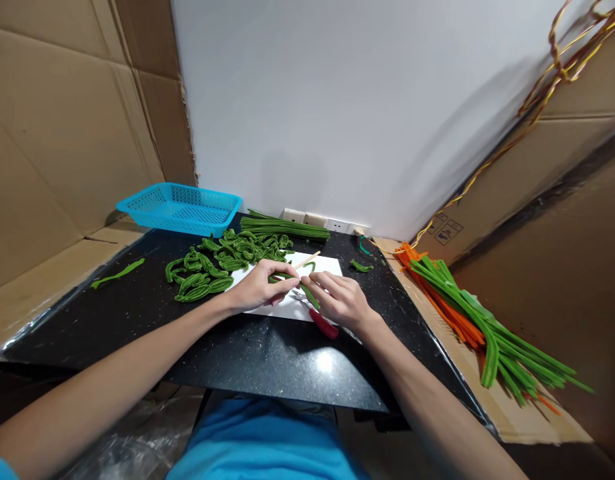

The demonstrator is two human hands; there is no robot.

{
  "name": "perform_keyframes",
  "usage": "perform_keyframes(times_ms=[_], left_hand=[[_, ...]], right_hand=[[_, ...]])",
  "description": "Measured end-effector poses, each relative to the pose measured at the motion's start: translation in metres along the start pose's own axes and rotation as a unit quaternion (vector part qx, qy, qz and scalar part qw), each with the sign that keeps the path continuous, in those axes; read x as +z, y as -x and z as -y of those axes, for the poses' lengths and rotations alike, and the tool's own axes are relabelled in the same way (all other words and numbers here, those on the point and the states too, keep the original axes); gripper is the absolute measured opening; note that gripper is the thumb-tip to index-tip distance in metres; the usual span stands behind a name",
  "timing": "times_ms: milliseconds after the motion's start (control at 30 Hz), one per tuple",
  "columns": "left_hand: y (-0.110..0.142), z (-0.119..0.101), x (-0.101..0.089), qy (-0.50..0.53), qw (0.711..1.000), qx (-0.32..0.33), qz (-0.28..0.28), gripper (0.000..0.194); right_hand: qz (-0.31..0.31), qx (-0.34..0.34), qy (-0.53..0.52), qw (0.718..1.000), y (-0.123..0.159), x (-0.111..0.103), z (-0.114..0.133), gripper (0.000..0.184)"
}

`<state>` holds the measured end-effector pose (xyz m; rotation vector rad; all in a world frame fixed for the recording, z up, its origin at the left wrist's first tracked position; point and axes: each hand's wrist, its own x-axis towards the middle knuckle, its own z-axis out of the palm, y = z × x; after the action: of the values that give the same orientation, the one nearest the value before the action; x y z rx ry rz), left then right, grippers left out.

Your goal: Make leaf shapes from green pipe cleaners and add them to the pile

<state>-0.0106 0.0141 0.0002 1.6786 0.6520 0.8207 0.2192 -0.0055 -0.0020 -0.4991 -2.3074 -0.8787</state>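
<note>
My left hand [261, 287] and my right hand [340, 299] meet over a white sheet [332, 262]. Both are closed in a pinch on a green chenille stem [310, 295], which hangs in a bend between the fingertips. Part of it is hidden by the fingers. A thin wooden stick [308, 260] slants up just beyond my left fingers; whether they hold it I cannot tell. Below my right hand lie pliers with a red handle [323, 325], their metal end partly covered. Left of the sheet spreads a pile of looped green chenille pieces [200, 290].
Straight green chenille stems [285, 228] lie in a bundle by the wall sockets [337, 226]. A blue basket [182, 227] stands at the back left. Orange stems [452, 313] and green stems [487, 327] rest on cardboard at the right. A flat green strip [118, 273] lies left.
</note>
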Motion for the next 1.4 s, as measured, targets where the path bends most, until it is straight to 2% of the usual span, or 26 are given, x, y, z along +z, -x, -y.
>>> perform_keyframes(times_ms=[200, 300, 367, 433, 533, 600, 633, 667, 733, 800, 833, 867, 900, 933, 967, 1000, 1100, 1133, 1167, 1200, 1267, 1333, 1400], left_hand=[[0.001, -0.005, 0.002, 0.014, 1.000, 0.017, -0.002, 0.030], [0.001, -0.005, 0.002, 0.015, 1.000, 0.020, 0.002, 0.029], [0.001, -0.005, 0.003, 0.003, 1.000, 0.027, -0.003, 0.027], [0.002, -0.005, 0.004, -0.022, 0.999, 0.040, -0.019, 0.025], [0.003, -0.006, 0.006, -0.110, 0.988, 0.089, -0.059, 0.018], [0.005, -0.008, 0.007, -0.187, 0.970, 0.128, -0.085, 0.012], [0.006, -0.008, 0.007, -0.220, 0.960, 0.146, -0.096, 0.011], [0.006, -0.008, 0.007, -0.249, 0.949, 0.165, -0.103, 0.010], [0.008, -0.005, 0.006, -0.304, 0.921, 0.220, -0.100, 0.012], [0.008, 0.000, 0.004, -0.359, 0.886, 0.281, -0.081, 0.017], [0.008, 0.003, 0.004, -0.379, 0.871, 0.303, -0.071, 0.020], [0.008, 0.005, 0.003, -0.388, 0.865, 0.312, -0.064, 0.022], [0.008, 0.006, 0.002, -0.384, 0.868, 0.308, -0.065, 0.022], [0.008, 0.006, 0.002, -0.367, 0.881, 0.291, -0.071, 0.020], [0.007, 0.006, 0.002, -0.339, 0.899, 0.264, -0.082, 0.018], [0.006, 0.004, 0.002, -0.307, 0.919, 0.231, -0.093, 0.016], [0.003, 0.000, 0.002, -0.208, 0.963, 0.136, -0.102, 0.018], [0.002, 0.000, 0.001, -0.175, 0.974, 0.111, -0.092, 0.019], [0.001, -0.001, 0.001, -0.141, 0.983, 0.088, -0.079, 0.021], [0.001, 0.000, 0.001, -0.108, 0.990, 0.067, -0.063, 0.023], [0.000, 0.001, 0.002, -0.052, 0.997, 0.040, -0.038, 0.025], [0.000, 0.003, 0.002, -0.022, 0.999, 0.034, -0.029, 0.026], [0.000, 0.003, 0.003, -0.009, 0.999, 0.035, -0.029, 0.027]], right_hand=[[-0.012, 0.020, -0.028, 0.999, -0.001, -0.001, 0.002, 0.027], [-0.001, 0.042, -0.049, 0.998, 0.000, 0.000, 0.003, 0.026], [0.023, 0.086, -0.087, 0.992, -0.001, 0.001, 0.006, 0.022], [0.036, 0.158, -0.149, 0.976, -0.004, 0.002, 0.011, 0.020], [0.021, 0.274, -0.259, 0.926, -0.013, 0.003, 0.017, 0.027], [0.013, 0.351, -0.349, 0.869, -0.020, 0.004, 0.019, 0.032], [0.015, 0.393, -0.405, 0.826, -0.023, 0.004, 0.020, 0.034], [0.017, 0.436, -0.464, 0.771, -0.025, 0.005, 0.019, 0.036], [0.024, 0.514, -0.583, 0.629, -0.029, 0.005, 0.018, 0.039], [0.043, 0.565, -0.668, 0.482, -0.031, 0.004, 0.017, 0.037], [0.054, 0.579, -0.692, 0.427, -0.032, 0.003, 0.017, 0.034], [0.064, 0.584, -0.707, 0.394, -0.032, 0.002, 0.017, 0.031], [0.075, 0.583, -0.711, 0.385, -0.032, 0.002, 0.016, 0.029], [0.083, 0.578, -0.705, 0.403, -0.031, 0.001, 0.016, 0.029], [0.088, 0.568, -0.685, 0.448, -0.030, 0.001, 0.016, 0.030], [0.091, 0.552, -0.647, 0.518, -0.028, 0.002, 0.015, 0.031], [0.071, 0.453, -0.413, 0.787, -0.018, 0.005, 0.011, 0.031], [0.056, 0.403, -0.317, 0.857, -0.014, 0.006, 0.009, 0.027], [0.049, 0.352, -0.241, 0.903, -0.009, 0.007, 0.007, 0.023], [0.046, 0.305, -0.187, 0.933, -0.006, 0.007, 0.006, 0.019], [0.055, 0.219, -0.136, 0.965, -0.001, 0.006, 0.003, 0.018], [0.057, 0.156, -0.125, 0.978, 0.000, 0.003, 0.001, 0.020], [0.045, 0.130, -0.132, 0.982, -0.002, 0.000, 0.001, 0.019]])
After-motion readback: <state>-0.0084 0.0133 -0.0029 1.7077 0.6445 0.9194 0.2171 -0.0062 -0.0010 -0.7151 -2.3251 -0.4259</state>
